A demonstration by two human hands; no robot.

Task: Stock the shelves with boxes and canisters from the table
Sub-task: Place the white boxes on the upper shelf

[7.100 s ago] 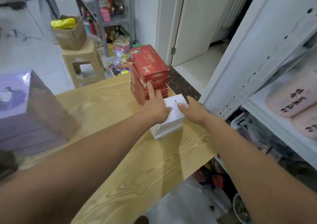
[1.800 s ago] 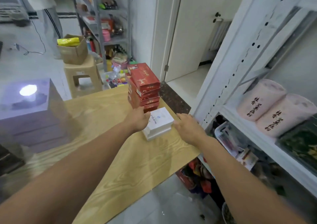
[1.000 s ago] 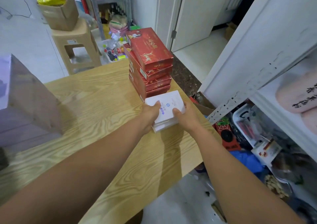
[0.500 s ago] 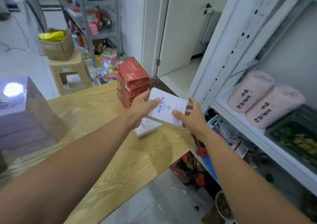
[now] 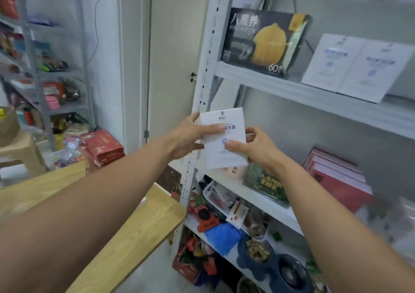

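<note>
**White box held up at the shelving, both hands on it**

The white box (image 5: 221, 156) is in the air, upright and facing the camera, right in front of the pale metal shelf unit (image 5: 203, 86). The left hand (image 5: 186, 135) grips its left edge, thumb laid across the printed face. The right hand (image 5: 258, 147) pinches the right edge, thumb on the front and fingers curled behind.

The box sits between two levels, below the upper shelf (image 5: 314, 95) and above the middle one. On the upper shelf a black box (image 5: 262, 43) with a yellow fruit on it leans back. Just to its right, two white boxes (image 5: 357, 66) of the same look stand side by side.

Down to the left, a stack of red boxes (image 5: 103, 147) rests on the wooden worktop (image 5: 134, 236), well apart from the hands. Behind the right wrist, on the middle shelf, are a green packet (image 5: 265, 182) and some red boxes (image 5: 336, 176).
</note>
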